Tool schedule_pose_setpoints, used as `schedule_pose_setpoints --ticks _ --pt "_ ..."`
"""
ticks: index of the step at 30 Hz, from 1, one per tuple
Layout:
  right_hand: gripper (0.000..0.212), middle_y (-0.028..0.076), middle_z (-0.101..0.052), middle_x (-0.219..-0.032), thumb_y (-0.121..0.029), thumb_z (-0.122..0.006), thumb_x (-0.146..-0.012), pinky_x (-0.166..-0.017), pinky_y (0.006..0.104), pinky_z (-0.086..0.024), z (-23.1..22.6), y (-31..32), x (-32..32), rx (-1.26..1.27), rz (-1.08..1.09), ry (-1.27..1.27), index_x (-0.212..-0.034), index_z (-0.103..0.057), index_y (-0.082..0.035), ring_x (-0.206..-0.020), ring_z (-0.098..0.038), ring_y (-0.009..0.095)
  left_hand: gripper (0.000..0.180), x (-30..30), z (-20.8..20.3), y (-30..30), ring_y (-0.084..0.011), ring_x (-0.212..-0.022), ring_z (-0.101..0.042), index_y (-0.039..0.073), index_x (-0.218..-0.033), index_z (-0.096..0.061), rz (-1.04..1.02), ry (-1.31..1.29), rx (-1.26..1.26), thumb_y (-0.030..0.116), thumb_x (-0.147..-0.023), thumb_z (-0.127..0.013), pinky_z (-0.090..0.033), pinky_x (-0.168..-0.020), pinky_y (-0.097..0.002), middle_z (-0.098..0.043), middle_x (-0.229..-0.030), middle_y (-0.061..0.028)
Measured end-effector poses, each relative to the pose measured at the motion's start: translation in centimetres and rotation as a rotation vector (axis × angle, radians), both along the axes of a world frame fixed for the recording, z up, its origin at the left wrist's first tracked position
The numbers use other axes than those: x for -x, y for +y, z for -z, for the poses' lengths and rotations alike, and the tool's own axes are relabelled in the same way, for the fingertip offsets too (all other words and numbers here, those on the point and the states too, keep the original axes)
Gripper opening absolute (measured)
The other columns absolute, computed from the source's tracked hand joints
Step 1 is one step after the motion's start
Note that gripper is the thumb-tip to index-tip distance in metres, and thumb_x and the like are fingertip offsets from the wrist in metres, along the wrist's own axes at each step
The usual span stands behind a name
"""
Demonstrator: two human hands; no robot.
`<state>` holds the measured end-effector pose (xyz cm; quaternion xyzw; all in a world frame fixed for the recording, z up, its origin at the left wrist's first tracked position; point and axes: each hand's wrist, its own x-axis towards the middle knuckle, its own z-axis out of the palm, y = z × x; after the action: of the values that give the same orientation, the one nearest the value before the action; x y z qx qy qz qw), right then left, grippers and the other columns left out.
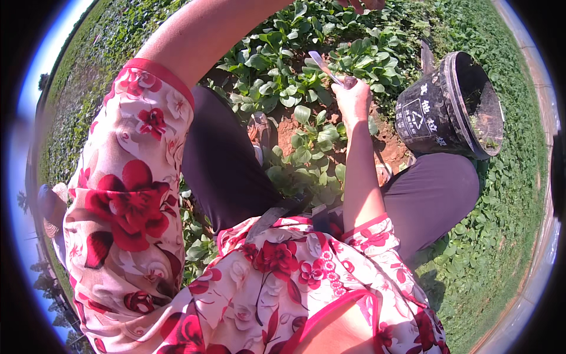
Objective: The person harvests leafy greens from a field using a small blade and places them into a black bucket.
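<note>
"Left to right, what could go wrong?"

"At 9 o'clock there's my floral sleeve (132, 200). My left arm (212, 38) arches above it toward 11, and if it swung down carelessly, loose cloth could snag."

"And your footing?"

"My left shoe (259, 130), near 11, stands right by the greens (290, 94) at 12. I'm squatting low, so a shift of weight could crush them."

"The knife?"

"The knife (323, 66) is at 1 o'clock, its bare blade angled toward 11, above the greens. A slip could slice leaves I'd rather keep whole."

"Your hands?"

"Well apart. My right hand (355, 101) is clamped round the handle; sweaty fingers might let it twist. My left hand (361, 5) is cut off at the top edge, near 1, and I cannot tell what it grips. Dropping into the blade's path, it could get nicked."

"Anything further over?"

"The bucket (421, 112) at 2, mouth facing 3. My right knee (445, 177) is just beside it; one bump might roll it and spill those green bits (488, 141)."
</note>
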<state>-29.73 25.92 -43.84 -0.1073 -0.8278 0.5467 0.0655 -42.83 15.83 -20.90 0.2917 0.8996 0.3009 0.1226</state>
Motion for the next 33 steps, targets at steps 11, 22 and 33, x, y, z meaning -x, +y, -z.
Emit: schedule_pose_setpoints --ticks 11,22,33 --pt "0.028 0.003 -0.065 -0.073 -0.011 -0.074 -0.070 -0.056 0.0254 -0.045 -4.8 -2.5 0.2 0.219 -0.092 0.125 -0.096 -0.070 -0.001 -0.059 -0.057 0.010 0.036 -6.6 9.9 -23.9 -0.0123 -0.073 -0.063 0.006 -0.114 -0.065 -0.516 -0.247 -0.161 0.029 -0.086 -0.065 -0.049 -0.061 -0.0253 -0.069 -0.085 -0.0046" --pt "0.027 0.002 -0.064 -0.076 -0.007 -0.072 -0.074 -0.060 0.0245 -0.046 -5.6 -8.1 -0.1 0.186 -0.286 0.038 -0.098 -0.068 0.003 -0.063 -0.056 0.010 0.031 -10.8 11.1 -33.0 -0.0073 -0.080 -0.066 0.008 -0.118 -0.062 -0.730 -0.367 -0.397 0.023 -0.091 -0.064 -0.051 -0.064 -0.0216 -0.070 -0.093 -0.0002" --pt "0.029 0.017 -0.069 -0.085 -0.020 -0.068 -0.074 -0.076 0.0353 -0.052 -1.0 -19.9 2.9 -0.233 -0.616 -0.075 -0.099 -0.069 -0.006 -0.081 -0.068 0.030 0.037 -11.1 18.7 -42.5 -0.0097 -0.078 -0.063 0.009 -0.117 -0.064 -0.873 -0.556 -0.280 0.032 -0.088 -0.064 -0.052 -0.067 -0.0251 -0.069 -0.091 -0.0017"
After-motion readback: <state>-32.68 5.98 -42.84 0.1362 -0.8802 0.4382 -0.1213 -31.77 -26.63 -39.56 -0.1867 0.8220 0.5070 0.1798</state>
